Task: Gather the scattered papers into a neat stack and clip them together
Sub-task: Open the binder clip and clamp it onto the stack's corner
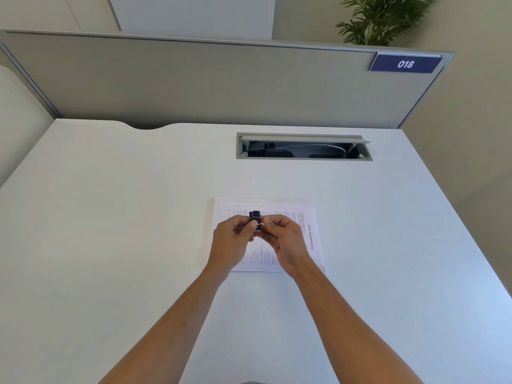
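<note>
A stack of printed white papers (307, 217) lies flat on the white desk, its edges roughly squared. Both hands hover over its middle and hide part of the text. My left hand (235, 236) pinches the black body of a binder clip (255, 216) between thumb and fingers. My right hand (285, 239) holds the clip's silver wire handle just to the right of the body. The clip is above the papers, not on an edge of the stack.
An open cable tray slot (303, 148) is cut into the white desk (110, 217) behind the papers. A grey partition (194, 79) with a blue "018" sign (406, 64) closes the far edge. A plant (385, 18) stands beyond it.
</note>
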The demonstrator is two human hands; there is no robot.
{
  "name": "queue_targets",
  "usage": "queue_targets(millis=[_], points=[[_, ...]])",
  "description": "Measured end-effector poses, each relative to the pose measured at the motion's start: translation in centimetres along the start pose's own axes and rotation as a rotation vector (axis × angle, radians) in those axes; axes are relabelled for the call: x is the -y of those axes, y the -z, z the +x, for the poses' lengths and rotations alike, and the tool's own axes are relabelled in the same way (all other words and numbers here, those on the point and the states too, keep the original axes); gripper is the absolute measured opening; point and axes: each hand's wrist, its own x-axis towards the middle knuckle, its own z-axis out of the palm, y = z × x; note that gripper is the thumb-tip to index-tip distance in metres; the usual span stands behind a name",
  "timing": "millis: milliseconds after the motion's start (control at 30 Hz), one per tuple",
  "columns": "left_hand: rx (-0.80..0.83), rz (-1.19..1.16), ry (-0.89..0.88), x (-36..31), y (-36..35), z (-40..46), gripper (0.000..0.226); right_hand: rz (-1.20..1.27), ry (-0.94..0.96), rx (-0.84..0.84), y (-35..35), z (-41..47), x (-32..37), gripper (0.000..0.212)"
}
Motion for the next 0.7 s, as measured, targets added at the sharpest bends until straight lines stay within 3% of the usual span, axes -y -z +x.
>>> queue_targets(millis=[200, 333, 533, 700], points=[[0.002, 0.053, -0.036, 0.0, 0.4, 0.4, 0.014, -0.046, 0.073, 0.014, 0.5, 0.2, -0.3, 0.03], [0.065, 0.082, -0.023, -0.3, 1.0, 0.8, 0.02, -0.12, 0.023, 0.077, 1.0, 0.2, 0.6, 0.049], [0.189, 0.221, -0.033, -0.6, 1.9, 1.3, 0.014, -0.341, -0.055, 0.177, 2.2, 0.4, 1.8, 0.031], [0.214, 0.197, -0.012, -0.2, 1.4, 1.2, 0.017, -0.34, -0.058, 0.155, 2.5, 0.3, 1.8, 0.019]])
